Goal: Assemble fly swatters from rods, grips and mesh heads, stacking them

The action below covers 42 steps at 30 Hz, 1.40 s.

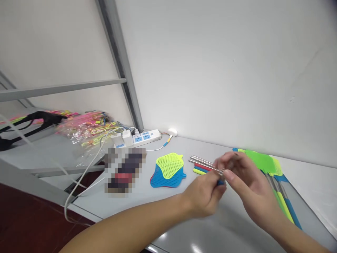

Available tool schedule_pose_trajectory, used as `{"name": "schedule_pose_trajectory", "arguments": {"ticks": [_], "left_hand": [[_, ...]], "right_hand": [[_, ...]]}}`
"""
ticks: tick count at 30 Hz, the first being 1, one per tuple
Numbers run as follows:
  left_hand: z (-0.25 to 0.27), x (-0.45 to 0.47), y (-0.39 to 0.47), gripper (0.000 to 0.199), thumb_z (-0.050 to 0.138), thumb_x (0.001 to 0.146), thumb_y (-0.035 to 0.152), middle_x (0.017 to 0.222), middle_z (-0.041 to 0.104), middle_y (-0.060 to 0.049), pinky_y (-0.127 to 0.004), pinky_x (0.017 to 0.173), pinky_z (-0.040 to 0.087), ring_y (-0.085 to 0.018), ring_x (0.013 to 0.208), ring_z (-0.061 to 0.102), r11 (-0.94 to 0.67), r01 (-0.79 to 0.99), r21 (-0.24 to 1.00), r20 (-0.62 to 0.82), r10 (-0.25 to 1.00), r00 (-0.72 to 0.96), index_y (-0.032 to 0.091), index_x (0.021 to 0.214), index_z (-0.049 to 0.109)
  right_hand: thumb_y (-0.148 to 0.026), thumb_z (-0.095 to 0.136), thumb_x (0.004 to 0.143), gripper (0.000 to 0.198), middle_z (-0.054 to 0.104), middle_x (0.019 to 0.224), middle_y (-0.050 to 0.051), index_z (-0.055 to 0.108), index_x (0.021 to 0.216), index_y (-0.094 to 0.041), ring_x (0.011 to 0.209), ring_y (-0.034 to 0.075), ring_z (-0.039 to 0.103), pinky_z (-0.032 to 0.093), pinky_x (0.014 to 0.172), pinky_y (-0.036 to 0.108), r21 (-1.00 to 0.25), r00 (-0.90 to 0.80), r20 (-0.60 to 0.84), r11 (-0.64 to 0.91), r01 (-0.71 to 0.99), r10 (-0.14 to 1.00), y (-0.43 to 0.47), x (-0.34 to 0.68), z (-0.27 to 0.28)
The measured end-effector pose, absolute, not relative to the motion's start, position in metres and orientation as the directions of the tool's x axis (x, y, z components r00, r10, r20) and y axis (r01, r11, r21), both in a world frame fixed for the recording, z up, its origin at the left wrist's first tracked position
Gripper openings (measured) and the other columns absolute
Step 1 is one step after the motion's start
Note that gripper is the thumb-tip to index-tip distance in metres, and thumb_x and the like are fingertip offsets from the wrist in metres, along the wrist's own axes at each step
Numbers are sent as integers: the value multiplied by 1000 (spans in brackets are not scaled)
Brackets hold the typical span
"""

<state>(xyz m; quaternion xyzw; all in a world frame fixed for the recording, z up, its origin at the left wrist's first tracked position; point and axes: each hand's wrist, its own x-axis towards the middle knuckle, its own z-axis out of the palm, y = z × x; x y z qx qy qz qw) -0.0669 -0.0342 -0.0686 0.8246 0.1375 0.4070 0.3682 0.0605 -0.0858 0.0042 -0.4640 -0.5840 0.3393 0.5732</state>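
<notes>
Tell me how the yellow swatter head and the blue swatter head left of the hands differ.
The yellow swatter head lies on top, while the blue swatter head is partly covered by it. The yellow swatter head's short neck points toward the picture's upper right; the blue swatter head's neck points more directly right. Both are perforated with small holes.

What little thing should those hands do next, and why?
Perhaps the left hand should hold steady while the right hand lines up the small parts between them. The hands meet closely, a blue piece shows at the left one, and blur hides the join. Assembled swatters at right suggest careful fitting matters.
</notes>
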Motion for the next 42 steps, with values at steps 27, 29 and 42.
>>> {"name": "schedule_pose_trajectory", "arguments": {"ticks": [27, 29, 42], "left_hand": [[-80, -111, 77, 28, 37, 96, 39, 64, 50, 4, -26, 59, 34, -14, 61, 48, -440, 428, 789, 361, 897, 256, 20, 85, 54], [-79, -110, 77, 27, 37, 96, 39, 68, 54, 2, -26, 62, 35, -15, 65, 51, -449, 440, 778, 364, 892, 268, 20, 85, 53], [-73, -106, 71, 25, 39, 96, 37, 65, 51, 2, -26, 63, 34, -16, 65, 50, -495, 512, 702, 371, 868, 331, 21, 82, 53]], "right_hand": [[-25, 48, 94, 36, 60, 133, 6, 58, 128, -21, 123, 28, 50, 34, 104, 49, -73, -522, 388, 590, 804, 759, -88, 17, -90], [-23, 51, 92, 31, 65, 122, 6, 61, 121, -22, 114, 26, 55, 34, 102, 47, -40, -513, 446, 589, 807, 734, -94, 21, -92], [-41, 68, 81, 48, 60, 125, 13, 59, 124, -20, 108, 33, 55, 38, 97, 51, -36, -444, 467, 518, 855, 765, -98, 43, -98]]}}
